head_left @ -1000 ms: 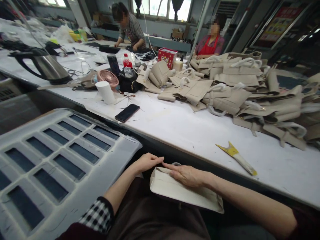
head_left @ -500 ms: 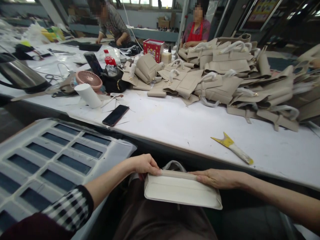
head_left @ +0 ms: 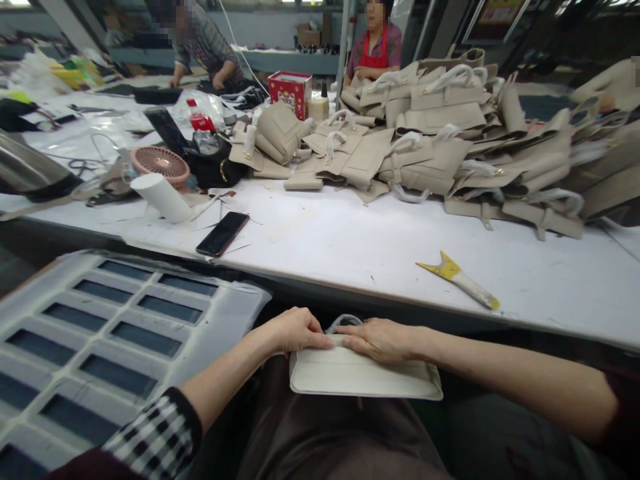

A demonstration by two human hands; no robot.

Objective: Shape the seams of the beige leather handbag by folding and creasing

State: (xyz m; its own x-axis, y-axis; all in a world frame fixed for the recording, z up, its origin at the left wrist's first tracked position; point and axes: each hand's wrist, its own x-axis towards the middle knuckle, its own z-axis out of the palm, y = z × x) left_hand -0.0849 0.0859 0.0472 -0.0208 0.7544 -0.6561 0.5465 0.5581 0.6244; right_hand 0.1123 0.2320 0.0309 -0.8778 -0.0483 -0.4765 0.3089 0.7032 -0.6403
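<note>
At the far left a white slotted panel (head_left: 100, 320) lies against the near edge of the worktable (head_left: 350, 247), and above it, at the table's left edge, stands a steel kettle (head_left: 25, 175). To its right, back from the near edge, are a pink fan (head_left: 160, 163) and a white paper cup (head_left: 161, 197) lying on its side. A black smartphone (head_left: 223, 234) lies face up close to the near edge. Below that edge, on the person's lap, lies a cream bag (head_left: 360, 379), flat and lengthwise. The left hand (head_left: 295, 331) sits at the bag's upper left corner with its fingers curled under and its thumb laid along the top edge, closed on that edge as far as the view shows. A pale handle loop (head_left: 343, 321) rises behind the bag between the two hands. The right hand (head_left: 377, 339) lies open and nearly flat on the top edge, fingers stretched toward the left hand and almost meeting its thumb, pressing down rather than gripping. Further right, a yellow-tipped scraper (head_left: 460, 280) lies on the table near the near edge, well apart from the hands. A pile of beige bags (head_left: 450, 147) fills the middle and right of the table toward the far edge, with a red box (head_left: 289, 93) at the pile's left end. Two co-workers (head_left: 375, 47) are at the far side.
</note>
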